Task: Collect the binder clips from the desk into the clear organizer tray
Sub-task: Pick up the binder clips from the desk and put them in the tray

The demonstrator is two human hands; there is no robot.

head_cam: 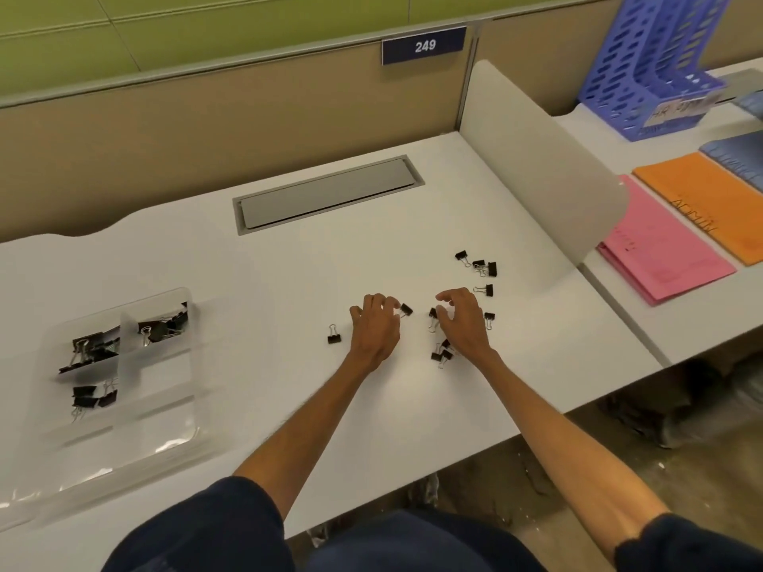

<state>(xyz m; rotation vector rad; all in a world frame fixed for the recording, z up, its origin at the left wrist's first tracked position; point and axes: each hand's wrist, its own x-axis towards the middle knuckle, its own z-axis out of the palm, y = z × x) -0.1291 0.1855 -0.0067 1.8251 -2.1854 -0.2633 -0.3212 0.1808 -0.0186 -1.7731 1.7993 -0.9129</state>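
Observation:
Several small black binder clips lie scattered on the white desk (289,262), with a group (481,266) at the right. My left hand (375,324) rests palm down, its fingertips touching one clip (406,310); a lone clip (334,335) lies just left of it. My right hand (464,319) hovers with curled, spread fingers over a clip (432,313), and two more clips (441,353) lie under its wrist. The clear organizer tray (136,410) stands at the left with several clips in its far compartments. Neither hand clearly grips anything.
A grey cable hatch (326,196) is set in the desk behind the clips. A white divider panel (536,158) bounds the right side. Beyond it lie pink (660,258) and orange folders (710,200) and a blue file rack (644,64).

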